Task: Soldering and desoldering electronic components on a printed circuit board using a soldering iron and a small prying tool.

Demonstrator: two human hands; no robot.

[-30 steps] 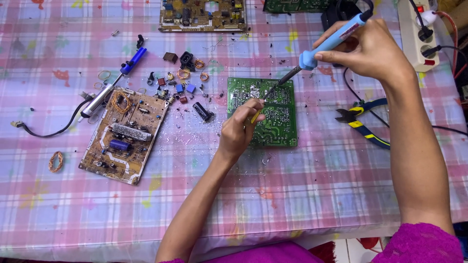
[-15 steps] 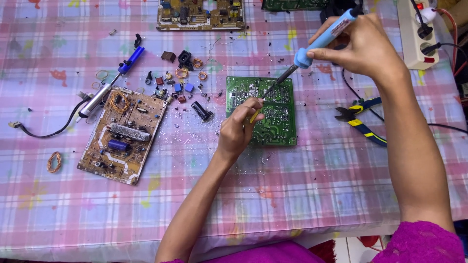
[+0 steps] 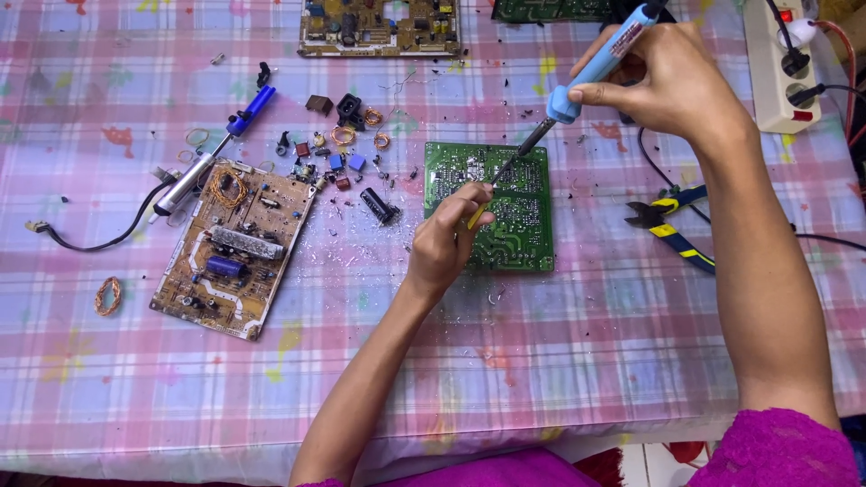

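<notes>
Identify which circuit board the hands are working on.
The green circuit board at centre, solder side up; left hand rests on it. The brown boards lie untouched.

Bright, even light across the whole view, soft faint shadows under the arms, no glare, sharp focus from near to far.

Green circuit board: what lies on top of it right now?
On the green circuit board rests the left hand holding a thin yellow tool; the soldering iron tip touches it. The board beneath the hand is hidden.
</notes>
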